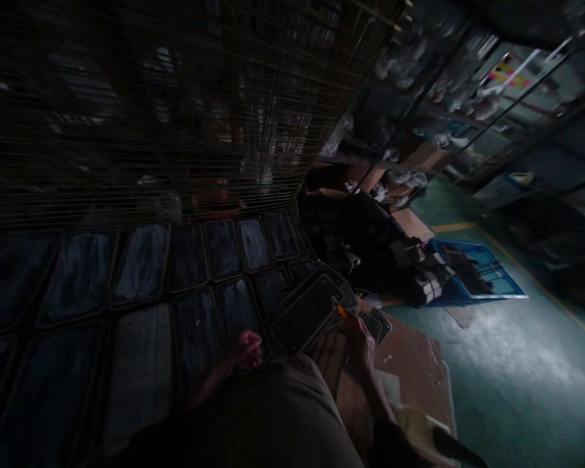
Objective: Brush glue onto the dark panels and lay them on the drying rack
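Panels [141,263] are laid in rows at left; plates [305,312] are stacked to their right; a crate [487,298] is placed farther right on the floor [536,351].

Orange tool [341,311], dark grey panel [302,317]

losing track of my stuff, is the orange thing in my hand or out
In hand: the right hand grips the orange thing, which points toward the dark panel. Whether it touches the panel, I cannot tell.
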Tool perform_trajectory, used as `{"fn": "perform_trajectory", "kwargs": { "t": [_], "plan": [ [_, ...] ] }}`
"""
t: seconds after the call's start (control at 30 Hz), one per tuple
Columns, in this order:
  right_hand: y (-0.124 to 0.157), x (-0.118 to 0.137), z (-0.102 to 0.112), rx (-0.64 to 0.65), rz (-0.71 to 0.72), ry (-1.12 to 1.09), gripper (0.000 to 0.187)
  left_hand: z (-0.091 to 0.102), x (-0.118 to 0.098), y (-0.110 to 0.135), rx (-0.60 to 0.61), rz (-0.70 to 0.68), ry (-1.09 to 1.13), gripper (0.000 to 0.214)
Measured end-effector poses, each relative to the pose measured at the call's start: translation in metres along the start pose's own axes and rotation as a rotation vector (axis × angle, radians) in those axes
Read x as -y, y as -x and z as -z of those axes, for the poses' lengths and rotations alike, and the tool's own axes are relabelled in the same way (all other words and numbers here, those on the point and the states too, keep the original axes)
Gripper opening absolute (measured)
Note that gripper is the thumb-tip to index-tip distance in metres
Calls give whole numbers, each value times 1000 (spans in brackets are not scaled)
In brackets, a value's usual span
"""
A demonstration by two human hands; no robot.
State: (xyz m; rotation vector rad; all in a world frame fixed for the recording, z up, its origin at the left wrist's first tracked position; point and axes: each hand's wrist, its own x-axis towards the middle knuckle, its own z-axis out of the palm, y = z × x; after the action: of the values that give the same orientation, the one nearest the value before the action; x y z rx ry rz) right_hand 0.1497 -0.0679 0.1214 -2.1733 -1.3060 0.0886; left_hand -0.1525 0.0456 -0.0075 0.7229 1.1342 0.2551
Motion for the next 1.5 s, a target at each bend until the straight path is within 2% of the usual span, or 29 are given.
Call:
{"fn": "perform_trajectory", "kwargs": {
  "t": [0.1,0.17,0.23,0.37,0.63,0.73,0.8,0.93,1.0,1.1,1.2,1.33,1.5],
  "plan": [
    [-20,-28,-4,86,29,91,37,-47,17,-9,53,80,-77,41],
    [-34,-41,-6,141,40,162,38,-62,21,-11,47,103,-64,42],
    [-42,-49,-9,189,52,215,38,-69,21,-11,19,126,-24,40],
    [-30,-54,-15,267,116,228,35,-76,20,-8,-75,114,89,35],
    [46,-30,-30,464,319,77,34,-90,28,-10,-270,91,61,34],
    [56,-25,-25,522,338,-24,36,-93,31,-13,-313,90,59,34],
    [51,-27,-18,503,309,-88,37,-95,30,-12,-333,85,67,34],
    [22,-36,-9,317,188,-86,33,-95,26,-8,-340,59,93,36],
    [10,-39,-12,282,158,-36,33,-96,23,-5,-331,41,105,37],
    [12,-36,-24,357,203,13,33,-97,20,-2,-302,6,120,35],
    [35,-28,-36,444,286,-15,35,-98,17,1,-251,-25,124,32],
    [64,-16,-40,540,333,-244,40,-98,13,3,-222,-59,130,29],
    [70,-8,-38,591,233,-522,30,-98,10,0,-212,-97,57,27]
  ]
}}
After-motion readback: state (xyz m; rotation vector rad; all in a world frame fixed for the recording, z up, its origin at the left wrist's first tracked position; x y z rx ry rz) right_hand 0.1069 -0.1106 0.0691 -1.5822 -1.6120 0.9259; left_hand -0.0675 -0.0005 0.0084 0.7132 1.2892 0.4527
